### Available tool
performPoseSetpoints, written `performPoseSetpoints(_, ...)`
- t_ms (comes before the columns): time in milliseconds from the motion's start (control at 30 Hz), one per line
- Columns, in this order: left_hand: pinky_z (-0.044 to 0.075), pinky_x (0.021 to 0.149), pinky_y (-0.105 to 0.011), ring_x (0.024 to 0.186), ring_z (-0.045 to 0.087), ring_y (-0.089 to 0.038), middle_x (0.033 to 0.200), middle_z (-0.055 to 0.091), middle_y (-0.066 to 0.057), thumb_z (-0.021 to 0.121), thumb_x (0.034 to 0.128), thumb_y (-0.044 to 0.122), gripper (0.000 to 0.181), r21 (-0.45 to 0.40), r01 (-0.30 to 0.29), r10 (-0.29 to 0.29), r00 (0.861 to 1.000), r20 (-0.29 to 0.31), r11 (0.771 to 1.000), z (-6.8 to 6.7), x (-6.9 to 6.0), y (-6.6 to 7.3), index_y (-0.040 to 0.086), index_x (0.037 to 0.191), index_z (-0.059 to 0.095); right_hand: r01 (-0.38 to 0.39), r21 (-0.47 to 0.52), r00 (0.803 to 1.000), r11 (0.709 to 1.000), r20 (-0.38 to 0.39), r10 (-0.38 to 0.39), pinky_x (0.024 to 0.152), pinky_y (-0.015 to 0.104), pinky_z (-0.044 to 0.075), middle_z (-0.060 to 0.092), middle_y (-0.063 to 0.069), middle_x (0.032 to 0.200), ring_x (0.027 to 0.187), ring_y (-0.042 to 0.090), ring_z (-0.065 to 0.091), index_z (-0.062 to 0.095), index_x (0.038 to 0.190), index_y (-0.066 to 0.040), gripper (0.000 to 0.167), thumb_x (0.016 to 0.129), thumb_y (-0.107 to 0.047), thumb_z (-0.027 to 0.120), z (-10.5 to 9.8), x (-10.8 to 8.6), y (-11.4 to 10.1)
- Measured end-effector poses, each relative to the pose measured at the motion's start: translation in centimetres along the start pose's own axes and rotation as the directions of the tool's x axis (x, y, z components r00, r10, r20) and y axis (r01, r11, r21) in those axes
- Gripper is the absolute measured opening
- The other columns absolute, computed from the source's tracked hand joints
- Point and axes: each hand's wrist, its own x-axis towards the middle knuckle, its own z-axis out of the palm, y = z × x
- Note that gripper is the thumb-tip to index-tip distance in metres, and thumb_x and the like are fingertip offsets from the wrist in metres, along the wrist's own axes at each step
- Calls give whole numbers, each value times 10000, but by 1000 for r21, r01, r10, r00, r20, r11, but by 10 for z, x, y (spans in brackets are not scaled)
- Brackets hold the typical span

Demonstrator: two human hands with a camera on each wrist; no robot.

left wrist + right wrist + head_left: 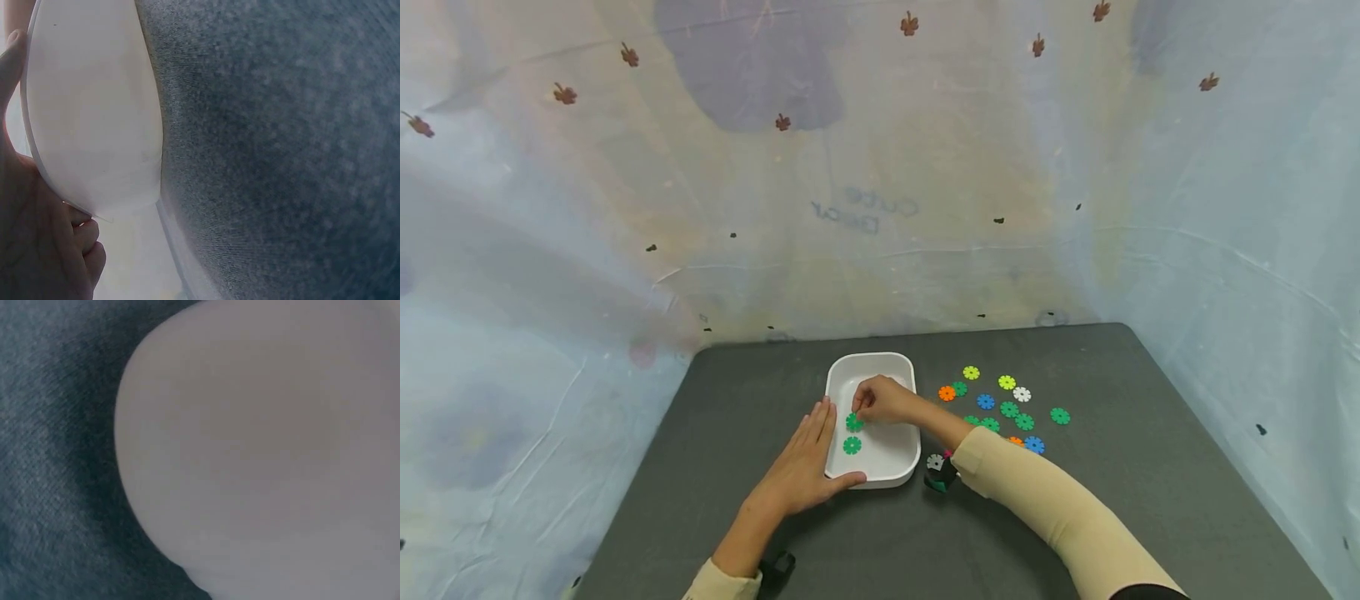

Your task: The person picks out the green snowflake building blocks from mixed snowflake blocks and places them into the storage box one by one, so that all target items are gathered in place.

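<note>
In the head view a white tray (882, 467) stands on the dark grey table. My left hand (801, 467) rests along its left rim, fingers straight and thumb spread across the near corner. The left wrist view shows the same hand (37, 231) against the tray's outer wall (94, 112). My right hand (883, 402) is inside the tray, its curled fingertips pinching the upper edge of a green notched disc (853, 423). Another green notched disc (852, 446) lies just nearer on the tray floor. Only the tray's pale outside (250, 437) fills the right wrist view; no fingers show there.
Right of the tray lie several loose notched discs, among them an orange one (947, 393), a blue one (985, 402) and a white one (1022, 394). My right forearm (1037, 500) crosses above some of them. Pale sheeting (880, 283) hangs behind the table.
</note>
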Motion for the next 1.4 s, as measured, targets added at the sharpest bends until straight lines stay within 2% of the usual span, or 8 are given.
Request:
performPoseSetpoints(167, 142, 1341, -534, 1664, 52, -346, 1795, 18, -204, 635, 931, 787, 1247, -10, 2, -2, 1000, 18, 1000, 0, 0, 1, -19, 1709, 87, -8, -6, 1000, 1000, 6, 8, 577, 164, 459, 648, -51, 722, 634, 47, 570, 747, 904, -57, 84, 928, 1, 804, 5, 3, 5)
performPoseSetpoints(400, 126, 1344, -532, 1663, 44, -351, 1793, 6, -204, 638, 939, 776, 1240, -12, 7, -7, 1000, 31, 1000, -3, -1, 3, -14, 1707, 70, 41, -33, 999, 999, -12, -42, 632, 187, 460, 660, -22, 765, 683, 52, 550, 737, 914, -43, 78, 940, -5, 800, 6, 1, 1)
performPoseSetpoints(533, 135, 1341, -539, 1661, 59, -360, 1792, 21, -208, 647, 936, 771, 1243, -14, 0, 0, 1000, 23, 1000, -3, 0, 2, -24, 1705, 80, 80, -36, 993, 996, -83, -83, 689, 198, 485, 678, -1, 813, 730, 50, 562, 733, 947, -39, 61, 962, -32, 792, 6, 0, 1)
performPoseSetpoints(733, 137, 1342, -537, 1662, 68, -358, 1793, 31, -206, 635, 930, 790, 1251, -8, 7, -7, 1000, 17, 1000, -1, 0, 1, -24, 1705, 87, 135, -45, 968, 990, -207, -141, 729, 217, 538, 714, 37, 879, 772, 73, 606, 744, 997, -27, 38, 972, -29, 774, 1, -8, -2)
performPoseSetpoints(1033, 122, 1346, -524, 1667, 47, -334, 1801, 3, -170, 635, 917, 806, 1269, -13, 35, -35, 999, 33, 999, -2, 0, 1, -8, 1711, 71, 140, -34, 959, 990, -245, -144, 764, 266, 565, 699, 0, 915, 830, 108, 632, 745, 1033, -67, 31, 1007, -79, 758, -32, -39, 3)
performPoseSetpoints(1200, 137, 1344, -528, 1666, 59, -343, 1802, 6, -168, 637, 912, 812, 1276, -10, 39, -39, 999, 24, 999, -2, 1, 1, -9, 1712, 76, 104, -34, 962, 994, -251, -109, 783, 307, 571, 699, -24, 958, 869, 114, 641, 738, 1069, -90, 48, 1032, -121, 741, -54, -66, 14)
performPoseSetpoints(1400, 137, 1344, -529, 1664, 69, -354, 1800, 14, -179, 651, 911, 801, 1275, -19, 29, -29, 999, 17, 999, -2, 0, 2, -10, 1711, 79, 24, -27, 964, 999, -264, -30, 769, 326, 559, 694, -32, 966, 874, 134, 639, 735, 1077, -117, 48, 1030, -121, 745, -74, -98, 35)
